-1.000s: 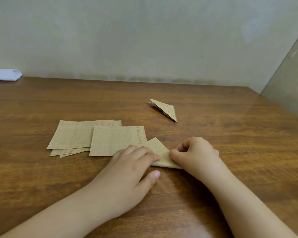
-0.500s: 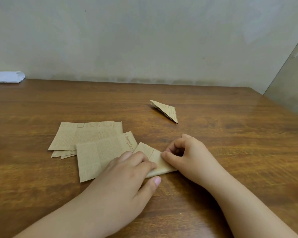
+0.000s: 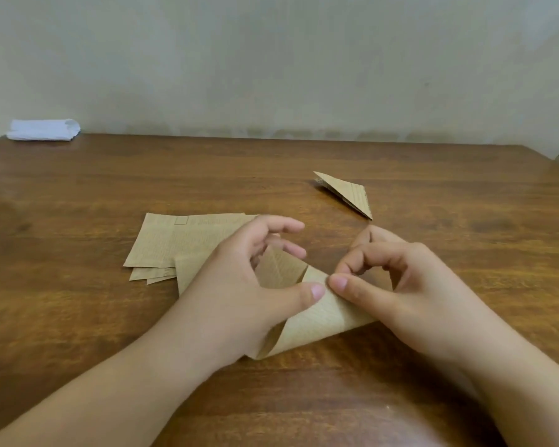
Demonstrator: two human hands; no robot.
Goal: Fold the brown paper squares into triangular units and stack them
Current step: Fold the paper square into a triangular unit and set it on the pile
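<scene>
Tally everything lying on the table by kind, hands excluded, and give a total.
Finished triangular unit: 1
Paper being folded: 1
Pile of flat brown sheets: 1, sheet count unclear
White folded cloth: 1
Total: 4

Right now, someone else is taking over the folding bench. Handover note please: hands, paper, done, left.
Left hand: holds the half-folded paper, thumb on its near face.
Right hand: pinches the same paper at the centre crease, thumb beside the left thumb.
Half-folded paper: lifted at the middle, its lower edge near the wooden table, flaps partly turned in, not yet a triangle.
Flat brown sheets: a loose pile behind the left hand, several unfolded.
Done: one finished triangular unit lies alone, further back on the right.
Left: finish this unit, fold the remaining sheets, stack all units.
A white cloth lies at the far left corner.
</scene>
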